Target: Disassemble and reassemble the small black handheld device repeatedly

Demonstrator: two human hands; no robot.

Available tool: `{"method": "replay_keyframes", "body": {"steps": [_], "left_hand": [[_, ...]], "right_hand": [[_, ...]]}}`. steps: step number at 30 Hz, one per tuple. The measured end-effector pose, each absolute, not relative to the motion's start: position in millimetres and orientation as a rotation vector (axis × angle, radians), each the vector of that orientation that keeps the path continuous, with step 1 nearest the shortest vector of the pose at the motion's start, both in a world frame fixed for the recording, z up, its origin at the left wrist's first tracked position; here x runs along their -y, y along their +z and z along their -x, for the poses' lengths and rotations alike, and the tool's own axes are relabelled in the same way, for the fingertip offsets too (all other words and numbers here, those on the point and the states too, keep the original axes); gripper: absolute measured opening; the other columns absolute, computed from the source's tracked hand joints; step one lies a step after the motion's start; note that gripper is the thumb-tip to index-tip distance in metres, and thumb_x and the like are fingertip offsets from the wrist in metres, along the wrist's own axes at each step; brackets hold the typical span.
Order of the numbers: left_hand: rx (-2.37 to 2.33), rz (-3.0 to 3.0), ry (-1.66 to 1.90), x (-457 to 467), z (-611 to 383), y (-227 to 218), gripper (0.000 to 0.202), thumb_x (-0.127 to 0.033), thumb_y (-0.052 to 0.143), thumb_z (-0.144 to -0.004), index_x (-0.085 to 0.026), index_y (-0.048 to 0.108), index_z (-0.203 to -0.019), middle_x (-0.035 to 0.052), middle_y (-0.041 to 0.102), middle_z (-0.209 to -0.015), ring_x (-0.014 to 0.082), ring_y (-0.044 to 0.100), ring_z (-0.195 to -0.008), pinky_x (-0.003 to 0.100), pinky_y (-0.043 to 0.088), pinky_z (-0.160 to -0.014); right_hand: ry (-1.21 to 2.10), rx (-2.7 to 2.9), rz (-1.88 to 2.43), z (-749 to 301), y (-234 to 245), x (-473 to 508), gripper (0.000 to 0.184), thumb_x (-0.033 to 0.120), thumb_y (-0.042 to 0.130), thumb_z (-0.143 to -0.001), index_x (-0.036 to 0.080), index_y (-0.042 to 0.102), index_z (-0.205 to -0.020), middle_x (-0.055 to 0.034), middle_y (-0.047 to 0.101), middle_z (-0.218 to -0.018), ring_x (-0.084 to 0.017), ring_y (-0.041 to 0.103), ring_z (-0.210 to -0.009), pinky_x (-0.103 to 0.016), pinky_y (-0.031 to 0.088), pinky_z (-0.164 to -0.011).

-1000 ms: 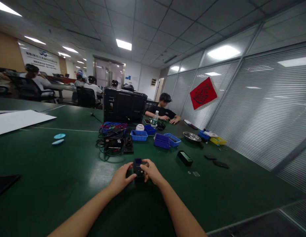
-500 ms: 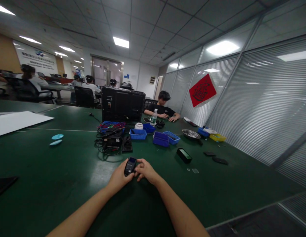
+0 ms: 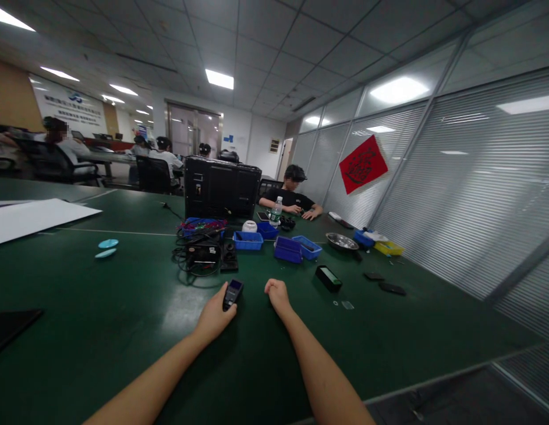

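My left hand (image 3: 216,311) is wrapped round a small black handheld device with a dark screen (image 3: 232,294), held over the green table (image 3: 239,378) with its screen end pointing away from me. My right hand (image 3: 278,295) is apart from the device, to its right. Its fingers are curled in, and what is inside them, if anything, is hidden. Right of that hand lies a black open box with a pale green inside (image 3: 329,277). A small ring (image 3: 335,303) and a clear flat piece (image 3: 347,305) lie just in front of it.
Beyond my hands stand a black box with tangled cables (image 3: 202,255), blue bins (image 3: 248,240), a monitor seen from behind (image 3: 222,188), a water bottle (image 3: 277,212) and a metal bowl (image 3: 342,241). Another person (image 3: 292,195) sits across the table. Light-blue pieces (image 3: 107,248) lie left.
My right hand has let go of the device and moved right, its fingers curling in. The device stays in my left hand. The view has shifted slightly.
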State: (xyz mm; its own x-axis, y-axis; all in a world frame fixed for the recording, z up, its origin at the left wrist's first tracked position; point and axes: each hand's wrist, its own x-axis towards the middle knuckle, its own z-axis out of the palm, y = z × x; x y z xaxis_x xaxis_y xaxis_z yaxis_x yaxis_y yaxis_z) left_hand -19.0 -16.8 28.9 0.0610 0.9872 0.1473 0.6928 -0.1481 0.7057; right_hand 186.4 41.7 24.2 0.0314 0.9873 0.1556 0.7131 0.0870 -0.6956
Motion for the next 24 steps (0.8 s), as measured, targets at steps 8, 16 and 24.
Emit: {"method": "replay_keyframes", "body": {"steps": [8, 16, 24], "left_hand": [[-1.854, -1.854, 0.846, 25.1, 40.6, 28.5, 0.065, -0.033, 0.045, -0.075, -0.012, 0.025, -0.133, 0.0125, 0.049, -0.125, 0.0223, 0.049, -0.111, 0.028, 0.039, -0.085], [-2.1, -1.801, 0.803, 32.0, 82.7, 39.5, 0.063, -0.036, 0.042, -0.076, -0.012, 0.027, -0.132, 0.0134, 0.05, -0.124, 0.0246, 0.052, -0.108, 0.031, 0.039, -0.086], [-2.365, -1.64, 0.662, 21.5, 149.6, 50.1, 0.069, -0.049, 0.034, -0.077, -0.012, 0.023, -0.135, 0.016, 0.054, -0.119, 0.0303, 0.056, -0.1, 0.035, 0.044, -0.075]], "right_hand": [[0.498, 1.8, 1.787, -190.3, 23.4, -41.0, 0.029, 0.007, 0.031, -0.065, 0.017, 0.058, -0.062, 0.0005, 0.058, -0.064, -0.012, 0.053, -0.065, -0.019, 0.035, -0.06], [0.461, 1.946, 1.846, -190.2, 30.4, -32.9, 0.027, 0.008, 0.037, -0.068, 0.019, 0.061, -0.066, 0.0009, 0.061, -0.07, -0.011, 0.053, -0.065, -0.019, 0.03, -0.055], [0.436, 2.061, 1.845, -189.8, 31.5, -30.2, 0.029, 0.009, 0.038, -0.07, 0.022, 0.063, -0.073, 0.0021, 0.063, -0.075, -0.011, 0.053, -0.069, -0.019, 0.028, -0.055]]}}
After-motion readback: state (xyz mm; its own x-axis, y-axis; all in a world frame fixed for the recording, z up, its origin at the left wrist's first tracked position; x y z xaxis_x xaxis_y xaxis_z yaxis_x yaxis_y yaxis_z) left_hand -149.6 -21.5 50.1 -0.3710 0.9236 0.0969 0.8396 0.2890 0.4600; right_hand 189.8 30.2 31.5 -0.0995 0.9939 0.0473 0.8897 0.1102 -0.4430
